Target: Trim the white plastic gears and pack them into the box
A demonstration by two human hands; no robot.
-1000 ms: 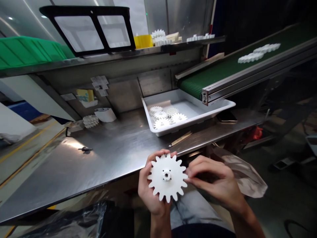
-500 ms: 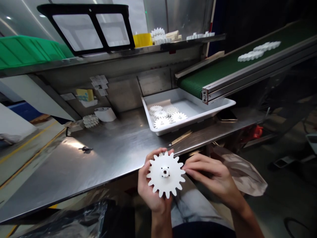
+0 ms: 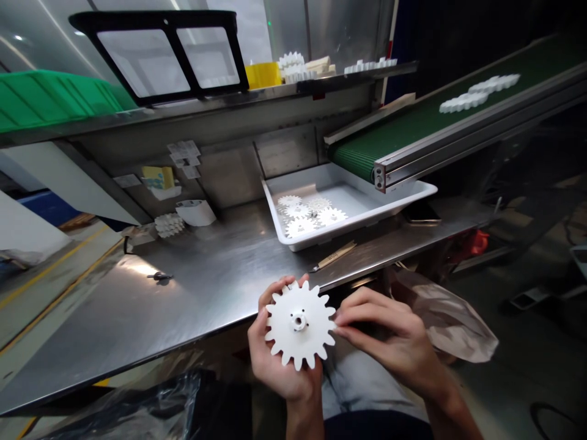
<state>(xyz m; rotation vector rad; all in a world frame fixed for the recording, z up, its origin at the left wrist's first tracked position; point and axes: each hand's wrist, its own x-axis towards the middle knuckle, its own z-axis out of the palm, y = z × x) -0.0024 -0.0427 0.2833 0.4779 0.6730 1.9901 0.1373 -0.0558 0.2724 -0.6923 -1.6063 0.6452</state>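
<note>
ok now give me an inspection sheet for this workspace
Surface: shiny grey metal bench, glare toward its left
Work parts: round white toothed gear, held clear of the bench; flat white gears in a pale rectangular tray
Clutter: slim tool with light-brown handle, in front of the tray; small dark object further left
Hands: left hand cups the gear from its left; right hand touches its right edge, pinch unclear
Cables: thin dark curved line at lower right, possibly a cable
Surroundings: sloping green conveyor belt bearing white toothed parts
</note>
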